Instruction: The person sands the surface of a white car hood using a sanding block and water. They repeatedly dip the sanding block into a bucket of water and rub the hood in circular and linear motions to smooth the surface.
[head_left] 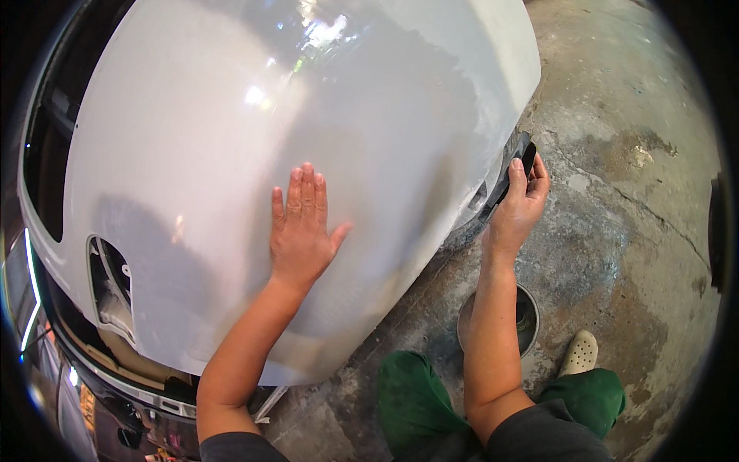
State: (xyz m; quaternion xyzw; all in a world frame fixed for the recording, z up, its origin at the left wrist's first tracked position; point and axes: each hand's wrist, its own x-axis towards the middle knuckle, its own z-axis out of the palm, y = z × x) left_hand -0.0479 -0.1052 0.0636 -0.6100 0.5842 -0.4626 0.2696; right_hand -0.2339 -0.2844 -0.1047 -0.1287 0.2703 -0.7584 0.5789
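A large, curved vehicle body panel [385, 154] in white and patchy grey fills the left and middle of the view. My left hand [301, 223] rests palm down on it with the fingers stretched out and the thumb apart. Beyond the panel's right edge, my right hand [523, 192] grips a thin black strip or sheet [528, 150] between thumb and fingers. The strip's exact kind cannot be made out. Darker grey parts show below the panel's edge beside my right hand.
A round bucket [532, 316] stands on the stained, cracked concrete floor [616, 254], partly behind my right forearm. At the left, the panel has a dark cutout [112, 289]. My green-trousered legs and a beige clog [580, 353] show at the bottom.
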